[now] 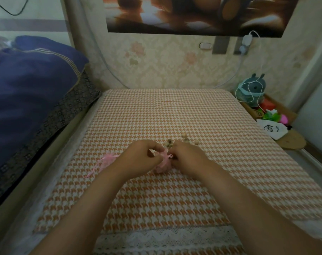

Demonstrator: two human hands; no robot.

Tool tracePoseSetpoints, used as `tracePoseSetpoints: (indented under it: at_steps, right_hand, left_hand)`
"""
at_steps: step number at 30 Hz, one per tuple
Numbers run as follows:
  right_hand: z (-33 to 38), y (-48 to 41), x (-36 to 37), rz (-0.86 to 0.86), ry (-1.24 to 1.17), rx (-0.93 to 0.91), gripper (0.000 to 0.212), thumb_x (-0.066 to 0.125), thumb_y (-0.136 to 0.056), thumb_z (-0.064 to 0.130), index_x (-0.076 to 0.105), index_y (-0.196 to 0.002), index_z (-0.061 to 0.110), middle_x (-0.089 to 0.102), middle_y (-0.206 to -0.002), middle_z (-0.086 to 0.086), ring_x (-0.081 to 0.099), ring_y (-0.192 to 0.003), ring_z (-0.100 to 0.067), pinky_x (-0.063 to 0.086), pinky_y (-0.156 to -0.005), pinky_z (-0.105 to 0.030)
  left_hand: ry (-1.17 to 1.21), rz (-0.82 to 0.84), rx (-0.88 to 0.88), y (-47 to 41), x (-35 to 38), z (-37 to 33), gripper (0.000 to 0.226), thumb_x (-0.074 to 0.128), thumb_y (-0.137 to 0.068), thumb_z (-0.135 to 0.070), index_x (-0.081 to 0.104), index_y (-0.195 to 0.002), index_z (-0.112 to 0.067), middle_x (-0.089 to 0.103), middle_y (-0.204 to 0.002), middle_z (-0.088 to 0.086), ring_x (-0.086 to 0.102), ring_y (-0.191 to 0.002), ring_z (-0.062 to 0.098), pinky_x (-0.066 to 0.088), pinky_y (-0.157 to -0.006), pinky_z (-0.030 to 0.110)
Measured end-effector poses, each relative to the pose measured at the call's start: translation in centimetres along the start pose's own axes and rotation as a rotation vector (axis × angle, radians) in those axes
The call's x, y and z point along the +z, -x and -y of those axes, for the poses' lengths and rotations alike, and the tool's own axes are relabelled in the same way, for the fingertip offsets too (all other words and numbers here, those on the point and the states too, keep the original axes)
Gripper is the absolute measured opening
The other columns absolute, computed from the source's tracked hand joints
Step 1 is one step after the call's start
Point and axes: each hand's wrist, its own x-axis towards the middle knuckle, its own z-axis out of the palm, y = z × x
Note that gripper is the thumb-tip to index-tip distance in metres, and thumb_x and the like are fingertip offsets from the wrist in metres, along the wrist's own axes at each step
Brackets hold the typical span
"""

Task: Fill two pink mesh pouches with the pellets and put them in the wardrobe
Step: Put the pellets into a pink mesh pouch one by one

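A pink mesh pouch (pixel 163 163) bulges with contents on the orange houndstooth table cover (pixel 165 111), between my hands. My left hand (pixel 143 157) pinches the pouch's neck from the left. My right hand (pixel 186 158) pinches its pink drawstring from the right. A second pink mesh pouch (pixel 108 158) lies flat to the left of my left wrist, its ribbon trailing toward me. Several tan pellets (pixel 176 141) lie loose on the cloth just beyond my fingers. The wardrobe is not in view.
A bed with a dark blue quilt (pixel 27 85) borders the table on the left. At the right edge sit a grey plush toy (pixel 252 87) with a white cable, a white drawstring bag (pixel 272 129) and a round cork mat (pixel 292 141). Wallpaper rises behind the table.
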Motion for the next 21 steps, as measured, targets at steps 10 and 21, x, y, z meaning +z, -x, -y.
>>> tracePoseSetpoints:
  at_steps: [10,21]
  right_hand:
    - [2.0,1.8,-4.7,-0.297,-0.505,0.009,0.014,0.075,-0.086,0.028,0.075,-0.1,0.03,0.072,-0.095,0.017,0.055,-0.069,0.016,0.039,-0.068,-0.012]
    - [2.3,1.3,-3.0,-0.212,-0.283,-0.044,0.014,0.064,-0.091,0.046,0.073,-0.098,0.039,0.058,-0.103,0.021,0.048,-0.079,0.009,0.041,-0.071,-0.021]
  left_hand:
    - [0.048,0.026,-0.004,-0.2,0.0,0.5,0.027,0.065,-0.086,-0.034,0.069,-0.113,-0.032,0.073,-0.099,-0.009,0.065,-0.081,-0.001,0.053,-0.07,0.019]
    - [0.097,0.043,0.017,0.0,-0.5,1.0,0.027,0.063,-0.087,-0.027,0.07,-0.113,-0.028,0.071,-0.1,-0.013,0.066,-0.082,0.001,0.056,-0.079,0.028]
